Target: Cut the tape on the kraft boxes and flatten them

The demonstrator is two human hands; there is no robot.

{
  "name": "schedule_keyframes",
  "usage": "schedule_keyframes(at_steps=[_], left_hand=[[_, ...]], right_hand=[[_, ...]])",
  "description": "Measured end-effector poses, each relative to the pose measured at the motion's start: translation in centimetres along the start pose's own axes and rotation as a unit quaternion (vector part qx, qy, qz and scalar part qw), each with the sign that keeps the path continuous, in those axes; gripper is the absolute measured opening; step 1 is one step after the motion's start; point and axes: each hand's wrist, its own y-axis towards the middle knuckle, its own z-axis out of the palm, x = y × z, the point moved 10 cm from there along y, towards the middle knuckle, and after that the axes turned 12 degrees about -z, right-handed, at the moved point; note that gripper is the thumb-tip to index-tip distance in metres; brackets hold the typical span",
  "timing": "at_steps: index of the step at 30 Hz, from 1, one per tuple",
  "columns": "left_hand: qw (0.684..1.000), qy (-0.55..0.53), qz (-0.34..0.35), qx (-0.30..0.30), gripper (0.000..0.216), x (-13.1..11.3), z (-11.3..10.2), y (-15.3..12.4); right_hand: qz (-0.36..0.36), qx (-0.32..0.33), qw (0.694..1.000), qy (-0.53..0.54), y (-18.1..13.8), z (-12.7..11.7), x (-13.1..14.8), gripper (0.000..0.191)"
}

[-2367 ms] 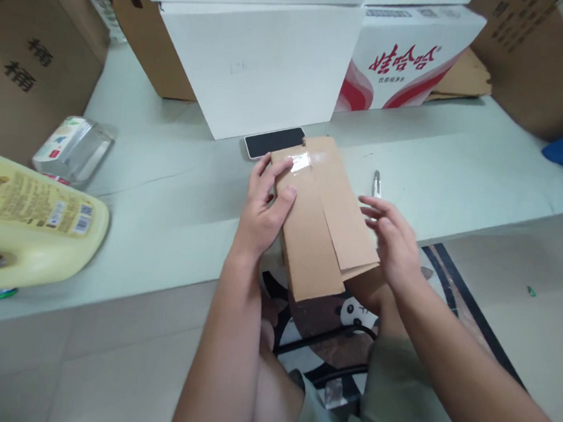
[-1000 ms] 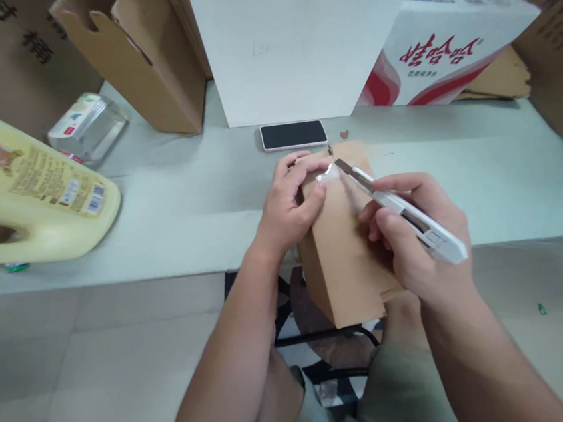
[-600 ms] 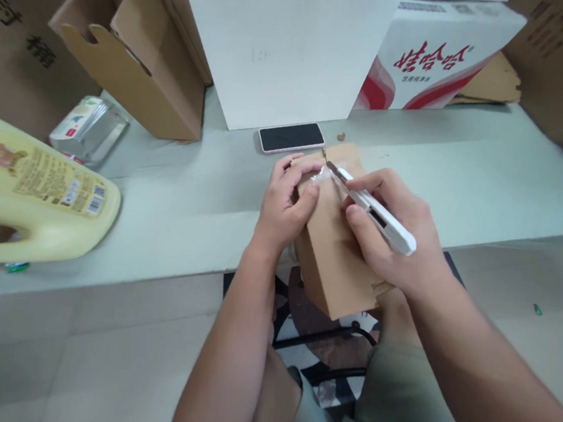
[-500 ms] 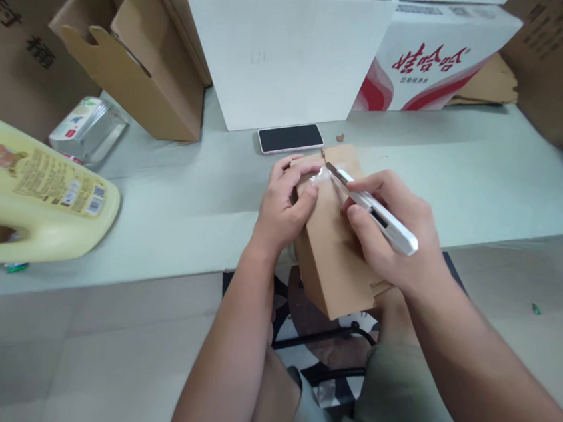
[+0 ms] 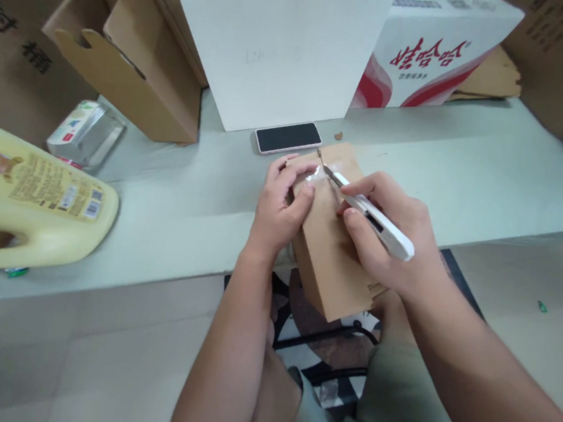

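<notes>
A brown cardboard box lies partly on the table's front edge, tilted toward my lap. My left hand grips its left side, thumb on the top face and fingers curled over the far end. My right hand is closed around a white utility knife. The knife's blade reaches the top face near a patch of clear tape, close to my left fingertips. A dark slit runs at the far end of the box by the blade tip. How deep the blade sits I cannot tell.
A phone lies just beyond the box, before a white carton. To the left stand a yellow jug, a packet of tissues and an open cardboard box. A printed carton is at back right.
The blade tip has shifted very slightly toward me along the box top. Both hands keep their hold, and the whole view has moved a little.
</notes>
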Motion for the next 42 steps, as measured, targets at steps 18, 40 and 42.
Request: schedule_keyframes(at_steps=[18, 40, 42], left_hand=[[0.999, -0.037, 0.018, 0.009, 0.030, -1.3, 0.0, -0.8], [0.879, -0.387, -0.254, -0.114, 0.014, 5.3, -3.4, -0.6], [0.869, -0.398, -0.253, -0.148, 0.013, 6.0, -4.4, -0.6]], right_hand=[[0.002, -0.113, 0.990, 0.081, -3.8, -2.1, -1.3, 0.010], [0.155, 0.049, 0.961, -0.223, -7.1, -2.2, -16.4, 0.063], [0.176, 0.071, 0.954, -0.230, -8.0, -1.7, -18.0, 0.069]])
